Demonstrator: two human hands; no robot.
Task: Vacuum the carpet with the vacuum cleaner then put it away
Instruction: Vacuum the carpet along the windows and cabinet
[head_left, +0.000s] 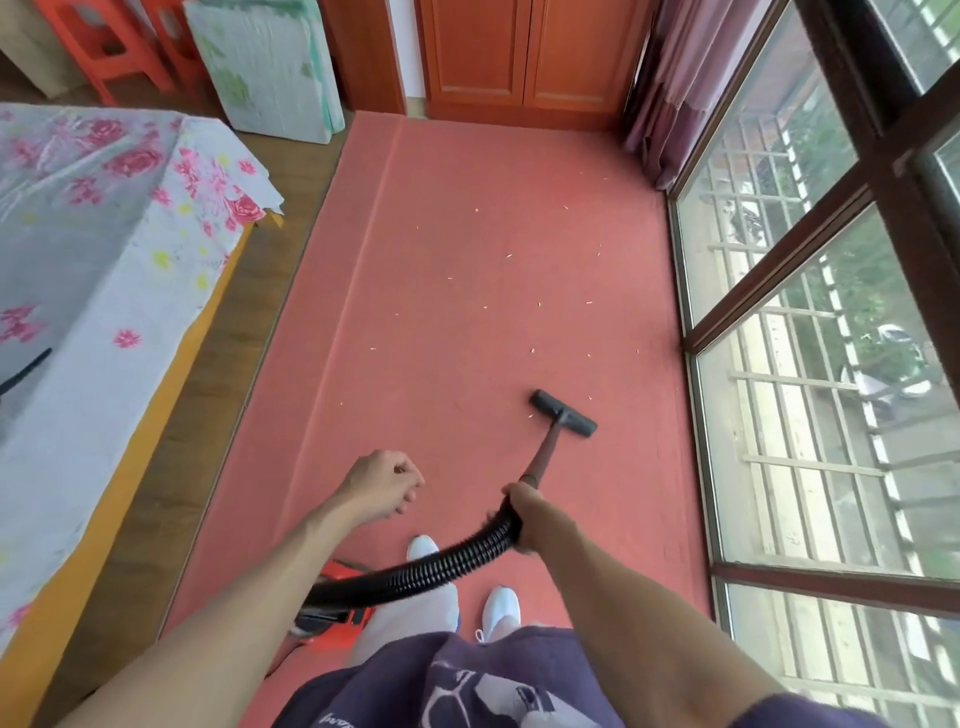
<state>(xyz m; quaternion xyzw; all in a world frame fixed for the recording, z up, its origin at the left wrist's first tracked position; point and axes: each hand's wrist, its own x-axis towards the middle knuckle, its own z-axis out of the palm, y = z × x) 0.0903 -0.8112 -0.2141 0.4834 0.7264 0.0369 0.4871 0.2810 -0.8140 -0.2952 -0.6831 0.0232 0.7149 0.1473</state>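
Observation:
A pink-red carpet (467, 260) runs from my feet to the far cabinet, with several small pale scraps scattered on it. My right hand (522, 514) grips the top of the dark wand where the ribbed black hose (431, 569) joins it. The black floor head (563, 413) lies flat on the carpet just ahead and to the right. The red vacuum body (337, 597) sits behind my left leg, partly hidden by my arm. My left hand (382, 483) hangs above the carpet, fingers loosely curled, holding nothing.
A table with a floral plastic cover (104, 234) stands on the left over wooden floor. Large windows (810, 364) line the right side, with a purple curtain (670, 88) at the far corner. Wooden cabinet doors (524, 57) close the far end.

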